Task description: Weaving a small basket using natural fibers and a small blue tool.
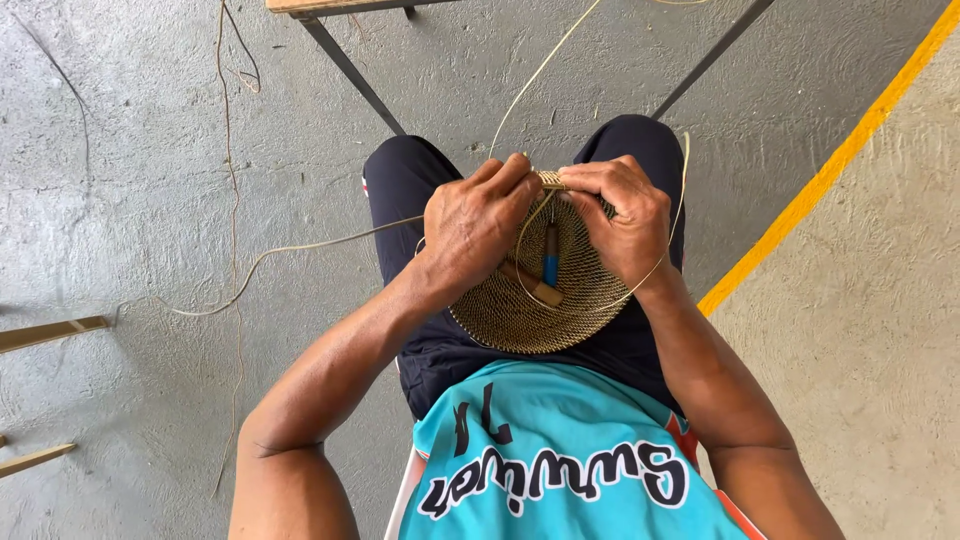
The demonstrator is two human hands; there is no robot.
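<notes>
Both hands (545, 215) pinching woven basket (535, 300) far rim, strand (540, 70) loose beyond.

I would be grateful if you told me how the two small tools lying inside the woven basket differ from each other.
The blue-handled tool lies nearly upright in the picture, while the brown tool lies slanted across the woven basket. The blue-handled tool has a bright blue lower part under a dark top; the brown tool is plain brown throughout. Both rest in the basket's bowl between the left hand and right hand.
</notes>
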